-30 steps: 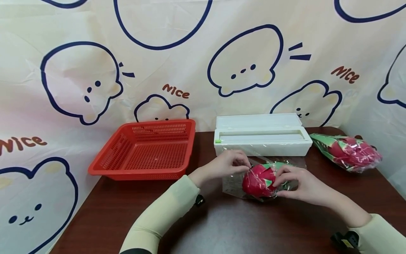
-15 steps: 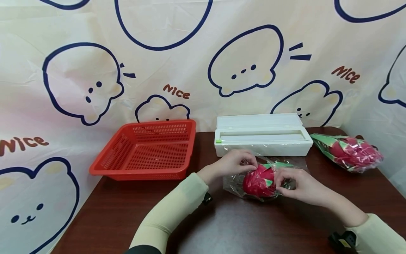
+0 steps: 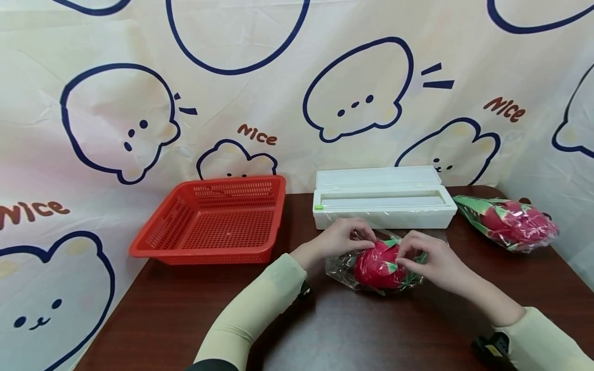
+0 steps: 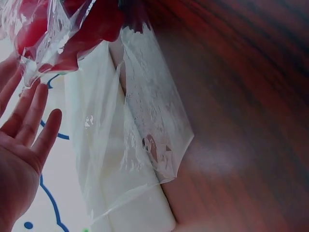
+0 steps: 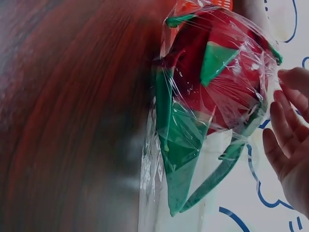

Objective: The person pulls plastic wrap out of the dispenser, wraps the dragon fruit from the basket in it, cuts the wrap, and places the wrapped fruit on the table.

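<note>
In the head view a red dragon fruit (image 3: 377, 269) with green-tipped scales lies on the table, loosely covered by clear cling film (image 3: 342, 269). My left hand (image 3: 344, 238) is at its upper left, thumb and fingertips pinching the film against the fruit. On the right side, my right hand (image 3: 433, 257) pinches film between thumb and index finger, over the fruit. In the right wrist view the long green scales (image 5: 183, 140) show through the wrinkled film. A loose flap of film (image 4: 154, 111) hangs out in the left wrist view. The fruit's underside is hidden.
A white cling film box (image 3: 385, 217) with its lid raised stands just behind the fruit. To its right lies another dragon fruit (image 3: 515, 224), wrapped in film. A red plastic basket (image 3: 223, 256) stands at the left on the brown table (image 3: 352, 335).
My left hand has shifted right onto the top of the fruit. My right hand has moved left, drawing the film on the right inward over the fruit.
</note>
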Motion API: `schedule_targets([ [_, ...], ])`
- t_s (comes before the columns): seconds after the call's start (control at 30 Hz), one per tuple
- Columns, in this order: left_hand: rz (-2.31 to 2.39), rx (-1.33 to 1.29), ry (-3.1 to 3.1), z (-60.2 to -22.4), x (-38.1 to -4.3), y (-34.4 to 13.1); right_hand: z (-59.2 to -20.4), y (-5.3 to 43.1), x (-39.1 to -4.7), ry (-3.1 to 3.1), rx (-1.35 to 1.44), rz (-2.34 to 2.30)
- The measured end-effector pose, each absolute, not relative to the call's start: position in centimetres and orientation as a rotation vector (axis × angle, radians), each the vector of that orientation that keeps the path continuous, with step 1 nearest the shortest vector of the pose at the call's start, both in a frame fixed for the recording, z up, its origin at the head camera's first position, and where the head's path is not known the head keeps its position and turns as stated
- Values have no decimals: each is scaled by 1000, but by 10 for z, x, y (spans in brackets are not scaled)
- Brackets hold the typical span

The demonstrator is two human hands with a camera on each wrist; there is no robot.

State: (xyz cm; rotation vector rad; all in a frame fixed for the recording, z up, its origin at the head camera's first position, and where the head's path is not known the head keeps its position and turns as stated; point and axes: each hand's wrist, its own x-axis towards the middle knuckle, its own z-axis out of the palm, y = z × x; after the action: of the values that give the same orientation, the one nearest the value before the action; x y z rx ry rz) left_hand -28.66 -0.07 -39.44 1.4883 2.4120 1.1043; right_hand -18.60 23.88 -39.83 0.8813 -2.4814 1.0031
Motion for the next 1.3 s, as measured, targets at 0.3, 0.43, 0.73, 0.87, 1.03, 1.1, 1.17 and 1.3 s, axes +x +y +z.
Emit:
schedule_targets([
  [0.3,1068,1365,2487,-400,-297,1,-394,231,-186,-2642,612,929],
  [0.43,1161,1280,2469,-404,-301,-3,-392,236,-187,-2586,657,932],
  [0.73,1238,1446,2524,-389,-268,-30,-392,251,-186,-2621,672,893],
  [0.87,973,1562,2454,-391,-246,-35,-394,253,-186,-2715,740,952],
  [1.03,801,1553,2454,-399,-236,-32,-399,257,-188,-2774,766,1001],
  [1.1,797,1537,2464,-402,-236,-31,-401,258,-188,-2788,781,1006],
  [1.17,796,1522,2467,-404,-238,-29,-403,260,-189,-2802,798,1002],
  [1.3,812,1478,2469,-405,-240,-25,-405,263,-190,-2808,838,1034],
])
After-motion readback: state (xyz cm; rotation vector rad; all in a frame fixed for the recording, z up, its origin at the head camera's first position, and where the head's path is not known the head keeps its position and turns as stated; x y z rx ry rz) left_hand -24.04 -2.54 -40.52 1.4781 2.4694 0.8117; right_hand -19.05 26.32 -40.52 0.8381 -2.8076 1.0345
